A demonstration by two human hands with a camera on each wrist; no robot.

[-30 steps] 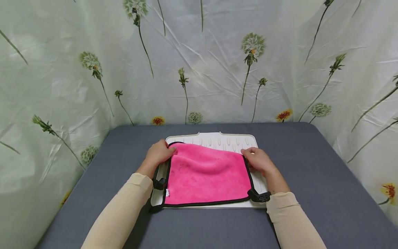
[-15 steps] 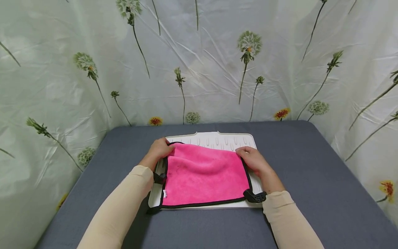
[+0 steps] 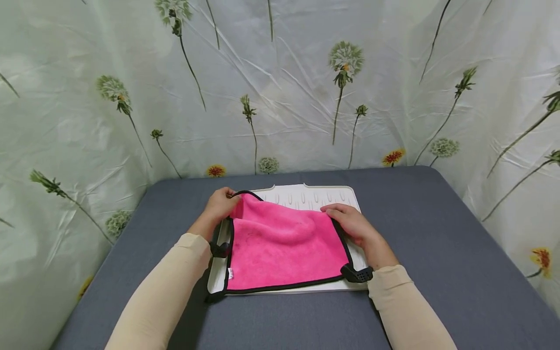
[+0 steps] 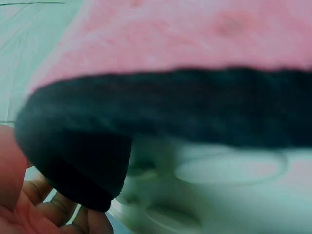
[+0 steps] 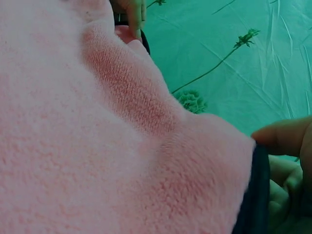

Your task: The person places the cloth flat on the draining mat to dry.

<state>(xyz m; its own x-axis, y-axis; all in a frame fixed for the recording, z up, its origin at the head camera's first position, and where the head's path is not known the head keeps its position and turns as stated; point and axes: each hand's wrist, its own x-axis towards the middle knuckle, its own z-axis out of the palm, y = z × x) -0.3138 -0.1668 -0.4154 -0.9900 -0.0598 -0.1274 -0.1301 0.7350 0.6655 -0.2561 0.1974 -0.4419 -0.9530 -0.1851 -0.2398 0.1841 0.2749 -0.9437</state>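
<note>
A pink plush towel (image 3: 284, 253) with black edging lies over a white ribbed drying tray (image 3: 315, 197) in the head view. At its far left corner my left hand (image 3: 220, 203) pinches the cloth. The left wrist view shows the black edging (image 4: 195, 105) folded back at that corner, fingers (image 4: 53, 209) right behind it. Thumb and fingers of my right hand (image 3: 352, 224) hold the far right corner, also visible in the right wrist view beside the dark edge (image 5: 253, 190). Between the hands the cloth bulges in a soft fold, its near part lying flat.
The tray stands on a table with a dark grey cover (image 3: 407, 223). Behind and at both sides hangs a pale curtain (image 3: 297, 97) printed with flowers. Black straps with a camera (image 3: 356, 273) sit at the wrists, below the beige sleeves (image 3: 159, 291).
My left hand has raised the towel's far left corner a little, and its edging now arches up. My right hand has shifted inward to the left, deepening the fold. The head view has turned slightly.
</note>
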